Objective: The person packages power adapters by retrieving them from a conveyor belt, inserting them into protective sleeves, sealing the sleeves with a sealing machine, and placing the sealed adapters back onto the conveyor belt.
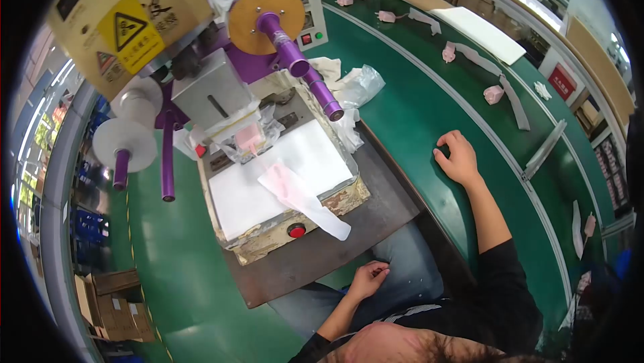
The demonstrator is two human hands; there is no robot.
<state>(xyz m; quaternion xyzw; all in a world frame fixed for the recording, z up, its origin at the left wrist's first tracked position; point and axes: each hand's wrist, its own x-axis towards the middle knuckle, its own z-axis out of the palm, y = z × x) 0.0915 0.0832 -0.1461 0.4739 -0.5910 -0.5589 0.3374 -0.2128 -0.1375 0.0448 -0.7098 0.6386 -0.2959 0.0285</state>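
My left hand is over my lap, below the machine's front edge, with its fingers curled in and nothing showing in them. To the right, my right hand rests on the green work surface, loosely bent, thumb apart from the fingers and holding nothing. In front of me stands a press machine with a warning label. A small pink piece sits under its head amid clear plastic film. From there a whitish strip with a pink patch runs across a white sheet and over the front edge.
A red button is on the machine base's front. Purple rollers jut out above. Along the green conveyor lie several pink pieces with pale strips. Cardboard boxes stand on the floor at lower left.
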